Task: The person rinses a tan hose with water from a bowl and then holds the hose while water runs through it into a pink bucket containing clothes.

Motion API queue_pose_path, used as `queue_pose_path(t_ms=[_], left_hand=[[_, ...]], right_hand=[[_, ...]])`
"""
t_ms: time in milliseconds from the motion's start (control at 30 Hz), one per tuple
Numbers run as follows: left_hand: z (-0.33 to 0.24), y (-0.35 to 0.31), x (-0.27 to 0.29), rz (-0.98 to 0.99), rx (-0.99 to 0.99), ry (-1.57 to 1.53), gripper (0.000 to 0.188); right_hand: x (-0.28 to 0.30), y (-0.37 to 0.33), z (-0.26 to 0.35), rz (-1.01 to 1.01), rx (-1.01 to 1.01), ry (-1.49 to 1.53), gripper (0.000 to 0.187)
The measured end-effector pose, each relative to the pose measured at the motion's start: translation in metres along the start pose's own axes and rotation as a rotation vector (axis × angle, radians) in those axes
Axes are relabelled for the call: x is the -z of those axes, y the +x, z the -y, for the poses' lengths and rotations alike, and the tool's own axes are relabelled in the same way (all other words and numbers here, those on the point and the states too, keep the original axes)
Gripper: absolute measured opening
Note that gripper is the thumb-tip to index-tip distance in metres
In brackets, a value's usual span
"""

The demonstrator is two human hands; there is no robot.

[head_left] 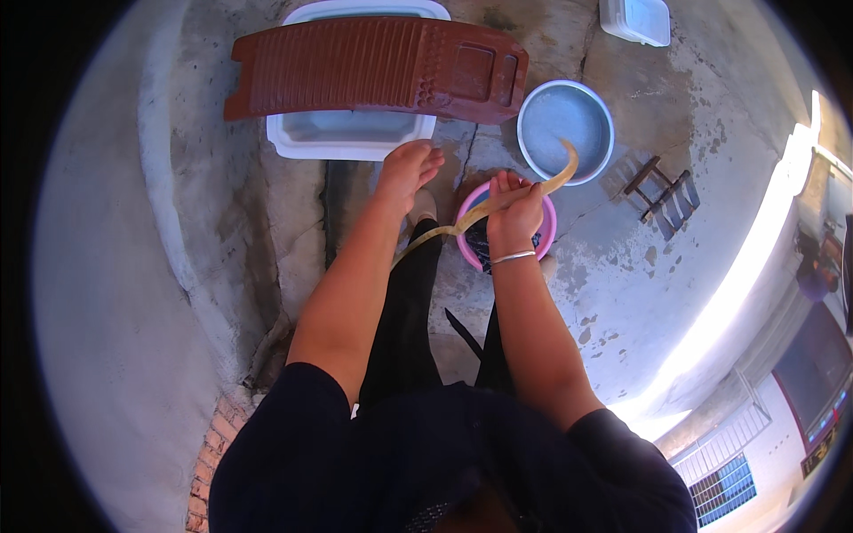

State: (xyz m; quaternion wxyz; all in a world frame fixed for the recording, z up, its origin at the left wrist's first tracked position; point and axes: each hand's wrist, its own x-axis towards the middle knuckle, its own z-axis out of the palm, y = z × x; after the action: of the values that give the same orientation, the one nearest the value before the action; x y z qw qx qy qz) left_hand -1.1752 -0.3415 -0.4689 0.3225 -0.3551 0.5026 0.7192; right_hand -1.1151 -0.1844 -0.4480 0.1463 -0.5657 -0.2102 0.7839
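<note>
A long, limp, tan strip (558,182), perhaps cloth, runs across the palm of my right hand (515,206), which grips it. One end curls up over the edge of the round basin, while the other trails left across my dark trouser leg. Beneath that hand sits a pink basin (550,213) with dark, crumpled material (477,240) in it. My left hand (411,173) is raised by the near edge of a white tub (289,147), fingers loosely bent and holding nothing. Across the tub lies a reddish-brown ridged washboard (355,67).
A round, pale blue basin (569,129) stands to the right of the washboard. Farther right, a small dark slatted stool (662,195) is on the worn concrete floor (640,293). At the far right is a white plastic container (635,19). A grey wall (98,266) borders the left.
</note>
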Motion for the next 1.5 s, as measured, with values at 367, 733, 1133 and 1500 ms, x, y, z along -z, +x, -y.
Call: queue_pose_path(t_ms=[367,733,1133,1500], left_hand=[[-0.053,0.08,0.066,-0.137,-0.067,-0.367,0.023],[-0.039,0.153,0.113,-0.47,-0.258,0.784,0.049],[-0.035,0.3,0.111,-0.348,-0.359,1.719,0.042],[-0.094,0.197,0.127,-0.497,-0.562,1.449,0.044]], right_hand=[[-0.065,0.047,-0.072,-0.039,0.048,0.07,0.028],[-0.06,0.051,-0.078,0.082,0.042,-0.024,0.028],[-0.007,0.083,-0.078,0.051,-0.012,-0.085,0.029],[-0.016,0.061,-0.065,0.014,-0.001,-0.14,0.03]])
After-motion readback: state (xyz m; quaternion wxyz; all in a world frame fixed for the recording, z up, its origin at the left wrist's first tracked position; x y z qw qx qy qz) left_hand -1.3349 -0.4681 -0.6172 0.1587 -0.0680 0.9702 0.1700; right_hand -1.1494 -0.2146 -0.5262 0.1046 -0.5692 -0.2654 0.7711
